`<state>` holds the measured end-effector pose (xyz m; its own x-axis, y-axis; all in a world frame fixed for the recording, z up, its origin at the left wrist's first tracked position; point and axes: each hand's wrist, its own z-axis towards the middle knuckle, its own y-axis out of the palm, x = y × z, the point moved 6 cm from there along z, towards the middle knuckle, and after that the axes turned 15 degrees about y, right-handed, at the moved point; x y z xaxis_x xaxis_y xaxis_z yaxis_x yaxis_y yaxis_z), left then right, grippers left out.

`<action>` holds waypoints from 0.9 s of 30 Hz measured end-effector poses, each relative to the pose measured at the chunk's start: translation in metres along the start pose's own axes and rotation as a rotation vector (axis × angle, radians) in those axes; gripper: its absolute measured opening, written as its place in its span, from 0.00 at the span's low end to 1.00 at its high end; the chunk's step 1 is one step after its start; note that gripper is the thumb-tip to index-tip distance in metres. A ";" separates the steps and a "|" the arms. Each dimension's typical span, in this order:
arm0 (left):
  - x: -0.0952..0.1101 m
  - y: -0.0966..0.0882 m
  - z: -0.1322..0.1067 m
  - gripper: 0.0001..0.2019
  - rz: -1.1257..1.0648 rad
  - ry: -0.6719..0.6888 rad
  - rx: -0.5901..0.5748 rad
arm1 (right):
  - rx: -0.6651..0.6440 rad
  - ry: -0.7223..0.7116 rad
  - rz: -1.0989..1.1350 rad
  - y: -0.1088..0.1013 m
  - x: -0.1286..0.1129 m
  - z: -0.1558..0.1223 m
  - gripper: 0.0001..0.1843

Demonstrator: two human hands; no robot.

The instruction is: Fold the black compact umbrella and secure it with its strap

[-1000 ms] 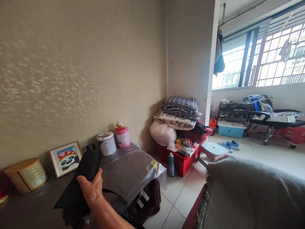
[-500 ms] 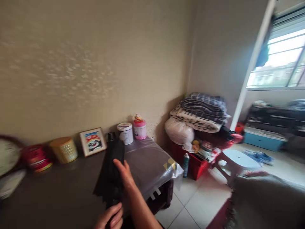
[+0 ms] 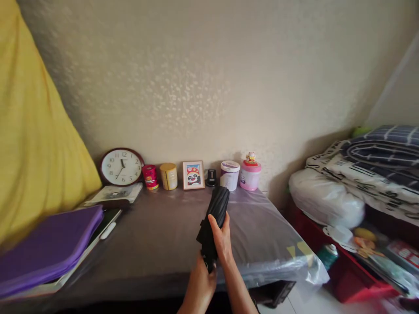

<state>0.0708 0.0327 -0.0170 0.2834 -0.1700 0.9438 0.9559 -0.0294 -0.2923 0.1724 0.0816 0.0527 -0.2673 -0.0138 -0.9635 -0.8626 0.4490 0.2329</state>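
A folded black umbrella (image 3: 218,205) is held in front of me over the near part of the table, tilted with its far end up and to the right. My left hand (image 3: 203,279) is closed round its lower end, the handle. Higher up, my right hand (image 3: 221,237) wraps round the folded cloth from the right side, thumb on top. Some loose cloth sticks out at the umbrella's left side. My fingers on the far side of the umbrella are hidden.
Along the wall stand a round clock (image 3: 121,167), a red tin (image 3: 150,177), a yellow tin (image 3: 169,176), a framed panda picture (image 3: 193,175), and white (image 3: 229,175) and pink tubs (image 3: 250,176). A purple folder (image 3: 52,246) lies left. Right of the table (image 3: 147,248) is a red bin (image 3: 358,279) with bedding.
My view has swung left, bringing the clock, purple folder and yellow curtain into sight. The umbrella stays in both hands; its cloth looks narrower and more gathered.
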 end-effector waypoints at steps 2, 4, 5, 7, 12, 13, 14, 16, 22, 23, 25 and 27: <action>-0.001 -0.008 0.004 0.20 0.074 0.031 0.045 | 0.005 -0.003 -0.022 0.003 0.000 0.002 0.37; -0.001 -0.011 0.005 0.22 0.021 0.000 0.028 | -0.026 0.027 -0.006 0.004 0.001 0.004 0.36; 0.001 -0.010 0.004 0.23 -0.054 -0.018 -0.012 | -0.057 0.063 0.015 0.006 0.002 0.005 0.36; 0.009 -0.006 0.002 0.21 -0.254 -0.043 -0.143 | -0.145 0.160 0.074 0.009 0.006 0.005 0.33; 0.034 0.006 -0.010 0.13 -0.755 -0.073 -0.462 | -0.320 0.357 0.171 0.017 0.016 0.001 0.30; 0.034 0.008 -0.010 0.12 -0.749 -0.092 -0.471 | -0.338 0.375 0.156 0.018 0.019 0.001 0.31; 0.031 0.009 -0.009 0.10 -0.705 -0.107 -0.459 | -0.344 0.383 0.132 0.019 0.020 0.001 0.31; 0.022 0.010 -0.005 0.05 -0.554 -0.138 -0.370 | -0.317 0.362 0.072 0.019 0.022 0.004 0.32; 0.001 -0.009 0.005 0.24 -0.109 -0.009 -0.013 | -0.140 0.193 -0.082 0.016 0.016 0.015 0.37; 0.000 -0.014 0.004 0.25 -0.045 0.006 0.018 | -0.115 0.181 -0.087 0.015 0.016 0.015 0.37; 0.001 -0.022 0.003 0.26 0.025 -0.031 0.015 | -0.095 0.184 -0.075 0.014 0.016 0.014 0.36; 0.009 -0.025 0.000 0.27 -0.069 -0.091 -0.076 | -0.097 0.188 -0.048 0.013 0.016 0.012 0.34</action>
<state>0.0496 0.0322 -0.0016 0.2264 -0.0747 0.9712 0.9657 -0.1133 -0.2338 0.1615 0.0980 0.0386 -0.2925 -0.2037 -0.9343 -0.9111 0.3562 0.2075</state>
